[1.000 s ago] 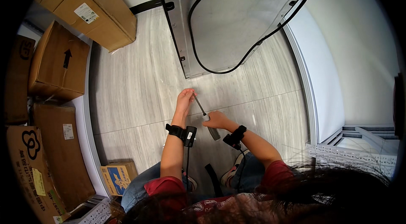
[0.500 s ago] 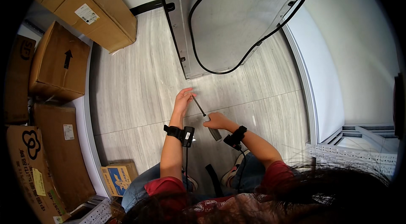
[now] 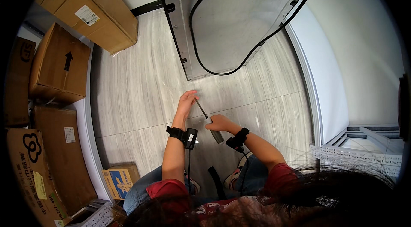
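My right hand (image 3: 219, 123) is wrapped round the handle of a screwdriver (image 3: 217, 136), whose grey butt sticks out below the fist. From there its thin dark shaft slants up and left to my left hand (image 3: 185, 103). The left fingers are drawn together at the shaft's tip; whether they pinch the tip itself or some small part on it is too small to tell. Both hands are held over the floor, just short of a large metal-cased appliance (image 3: 233, 25). A black cable (image 3: 195, 47) loops down across its panel.
Cardboard boxes (image 3: 62, 66) are stacked along the left side, and a tall carton (image 3: 96, 15) stands at the back left. A small printed box (image 3: 121, 180) lies by my left knee. Perforated metal frames (image 3: 364, 150) stand at the right, below a pale wall (image 3: 359, 55).
My left fingers have curled in closer around the screwdriver's tip. The right hand keeps its grip on the handle, nearly unmoved.
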Motion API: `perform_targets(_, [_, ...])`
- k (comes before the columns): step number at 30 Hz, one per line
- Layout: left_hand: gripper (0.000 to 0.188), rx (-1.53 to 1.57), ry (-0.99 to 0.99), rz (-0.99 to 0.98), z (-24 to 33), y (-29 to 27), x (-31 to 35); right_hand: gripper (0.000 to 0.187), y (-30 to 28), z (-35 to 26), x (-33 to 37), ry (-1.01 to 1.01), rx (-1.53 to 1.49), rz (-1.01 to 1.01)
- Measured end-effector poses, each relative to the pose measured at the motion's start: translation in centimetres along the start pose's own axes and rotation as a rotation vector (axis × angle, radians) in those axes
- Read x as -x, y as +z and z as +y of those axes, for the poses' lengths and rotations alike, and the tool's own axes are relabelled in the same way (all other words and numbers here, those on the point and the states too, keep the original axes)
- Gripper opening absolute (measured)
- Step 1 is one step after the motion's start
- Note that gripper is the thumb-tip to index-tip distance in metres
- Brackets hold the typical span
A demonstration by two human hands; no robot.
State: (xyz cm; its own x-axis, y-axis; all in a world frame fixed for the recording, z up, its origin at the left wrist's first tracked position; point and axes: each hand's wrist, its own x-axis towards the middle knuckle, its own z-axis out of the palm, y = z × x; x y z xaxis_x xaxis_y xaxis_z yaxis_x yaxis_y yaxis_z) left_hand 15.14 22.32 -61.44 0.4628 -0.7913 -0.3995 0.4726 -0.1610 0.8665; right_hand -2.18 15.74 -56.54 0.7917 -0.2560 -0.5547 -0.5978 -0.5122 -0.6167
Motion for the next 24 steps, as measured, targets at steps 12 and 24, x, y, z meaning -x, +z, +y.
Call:
perform_targets(12, [0.016,-0.006,-0.051,0.122,-2.4,1.0,-0.6,0.05,0.0,0.1,-1.4,0.065,-0.001,0.019])
perform_targets(24, [0.019,-0.223,-0.039,0.194,-2.9,0.9,-1.5,0.048,1.0,0.4,-0.8,0.127,0.066,0.134])
